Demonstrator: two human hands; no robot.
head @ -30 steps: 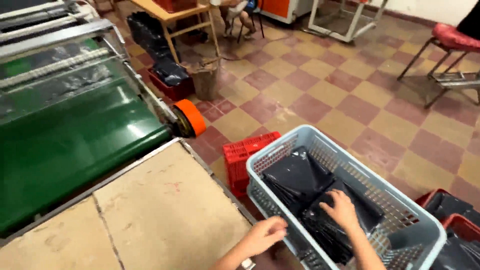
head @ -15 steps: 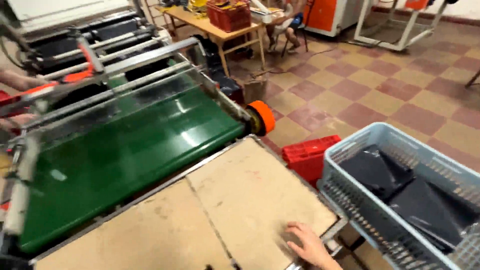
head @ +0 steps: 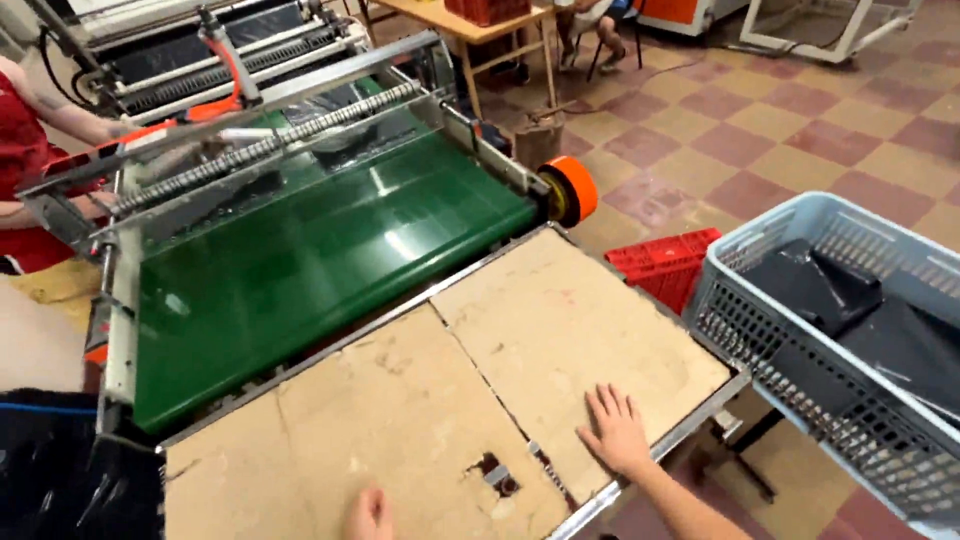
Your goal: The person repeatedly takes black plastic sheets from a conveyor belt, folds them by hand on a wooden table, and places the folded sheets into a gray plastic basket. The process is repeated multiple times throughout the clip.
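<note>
— What is the right hand (head: 617, 432) doing?
— It lies flat, fingers spread, holding nothing, on the brown table (head: 400, 400) near its front edge.
— And the left hand (head: 368, 515)?
— Only its tip shows at the bottom; I cannot tell its grip.
— Around them?
— A green belt (head: 320, 260) behind the table, and a grey basket (head: 800, 370) of black bags (head: 810, 285) to the right, apart from the table. Nothing lies between the hands.

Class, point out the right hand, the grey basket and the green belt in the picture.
right hand (head: 617, 433), head view, on the back of the hand.
grey basket (head: 760, 352), head view, on its near side wall.
green belt (head: 330, 255), head view, on the middle of its top.
</note>
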